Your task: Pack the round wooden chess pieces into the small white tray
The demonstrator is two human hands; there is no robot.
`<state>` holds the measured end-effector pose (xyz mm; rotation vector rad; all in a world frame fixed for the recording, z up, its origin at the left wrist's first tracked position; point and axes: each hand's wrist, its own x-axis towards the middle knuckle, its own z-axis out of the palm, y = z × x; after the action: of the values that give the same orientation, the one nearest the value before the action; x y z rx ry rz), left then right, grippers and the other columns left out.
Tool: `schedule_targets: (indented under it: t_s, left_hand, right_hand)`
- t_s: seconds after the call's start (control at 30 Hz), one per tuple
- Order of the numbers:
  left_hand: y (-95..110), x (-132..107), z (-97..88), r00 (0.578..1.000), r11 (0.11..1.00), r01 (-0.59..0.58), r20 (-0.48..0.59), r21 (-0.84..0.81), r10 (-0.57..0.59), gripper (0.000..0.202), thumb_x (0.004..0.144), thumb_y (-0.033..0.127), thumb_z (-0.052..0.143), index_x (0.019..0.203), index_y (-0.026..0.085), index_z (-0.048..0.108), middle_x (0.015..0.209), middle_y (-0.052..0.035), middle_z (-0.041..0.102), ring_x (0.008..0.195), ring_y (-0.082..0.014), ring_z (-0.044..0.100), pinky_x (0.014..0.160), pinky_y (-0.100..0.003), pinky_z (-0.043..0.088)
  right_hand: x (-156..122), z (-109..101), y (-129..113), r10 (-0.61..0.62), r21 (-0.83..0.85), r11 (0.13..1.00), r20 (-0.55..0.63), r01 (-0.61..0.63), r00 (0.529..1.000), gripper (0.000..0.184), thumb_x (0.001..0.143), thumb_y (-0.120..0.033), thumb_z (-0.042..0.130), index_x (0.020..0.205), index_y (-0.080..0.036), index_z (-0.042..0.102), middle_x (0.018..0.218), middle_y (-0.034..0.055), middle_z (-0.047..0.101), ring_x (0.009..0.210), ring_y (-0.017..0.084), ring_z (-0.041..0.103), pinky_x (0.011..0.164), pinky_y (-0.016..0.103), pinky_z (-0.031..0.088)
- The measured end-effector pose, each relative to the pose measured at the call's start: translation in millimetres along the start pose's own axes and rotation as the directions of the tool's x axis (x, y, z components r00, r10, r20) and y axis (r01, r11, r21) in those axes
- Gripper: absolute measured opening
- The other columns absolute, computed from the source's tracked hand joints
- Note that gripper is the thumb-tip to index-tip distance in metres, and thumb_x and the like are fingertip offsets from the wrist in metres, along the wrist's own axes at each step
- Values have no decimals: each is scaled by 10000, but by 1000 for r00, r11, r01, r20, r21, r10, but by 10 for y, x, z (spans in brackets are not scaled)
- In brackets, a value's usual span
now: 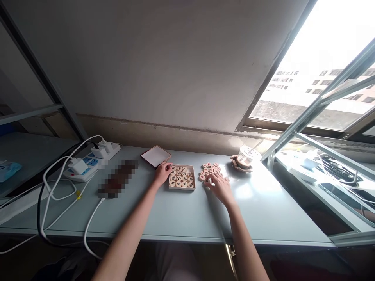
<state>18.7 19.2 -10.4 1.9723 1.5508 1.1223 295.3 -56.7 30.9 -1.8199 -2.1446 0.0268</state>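
Note:
A shallow square box (182, 189) on the desk holds round wooden Chinese chess pieces (184, 178) with black characters, laid in rows. At its upper left corner, my left hand (163, 174) is closed with the fingertips against the box edge. To the right of the box lies a cluster of red-marked Chinese chess pieces (210, 169). My right hand (222, 189) reaches in from the front, thumb and fingers closed round a black-marked Chinese chess piece (207, 180) at the cluster's near side. The palm hides part of the cluster.
Behind my left hand lies the box lid (156, 156), inside up. A clear cup (247, 155) on a brown carved stand is at the back right. A power strip (88, 164) with plugs and white cables occupies the left, near a blurred-out object (118, 179). Metal frames rise at both sides.

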Motion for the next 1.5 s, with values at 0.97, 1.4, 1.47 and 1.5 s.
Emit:
schedule_targets:
  t_s: [0.97, 1.4, 1.47, 1.5]
  left_hand:
    - [3, -11, 3, 1000, 1000, -5, -2, -27, 5, 242, 819, 183, 451, 976, 172, 635, 933, -57, 632, 762, -150, 586, 772, -295, 471]
    - [-13, -11, 16, 1000, 1000, -2, 9, -30, 2, 239, 827, 205, 452, 988, 183, 627, 964, -62, 652, 873, -183, 600, 791, -303, 470]
    - [-16, -9, 15, 1000, 1000, 0, 15, -31, 1, 240, 830, 211, 448, 988, 183, 626, 965, -62, 652, 854, -180, 604, 781, -299, 474]
    - [-17, -9, 15, 1000, 999, -2, 16, -33, 2, 239, 831, 211, 447, 987, 183, 626, 974, -63, 652, 860, -182, 605, 785, -301, 473]
  right_hand:
    - [275, 416, 108, -263, -196, 945, 26, 263, 964, 539, 937, -401, 206, 1437, -219, 124, 1491, 77, 194, 1381, 221, 94, 1083, 541, 63]
    - [383, 10, -401, -377, -115, 919, 24, 377, 926, 277, 902, -371, 406, 1050, -300, 630, 1259, 43, 501, 1182, 208, 402, 1037, 447, 219]
    - [405, 24, -431, -344, -101, 932, 50, 348, 937, 267, 895, -379, 423, 998, -284, 650, 1236, 47, 508, 1153, 212, 415, 1013, 444, 238]
    - [415, 33, -438, -332, -91, 937, 58, 336, 941, 262, 892, -382, 429, 987, -287, 654, 1228, 44, 511, 1145, 213, 416, 1003, 445, 241]
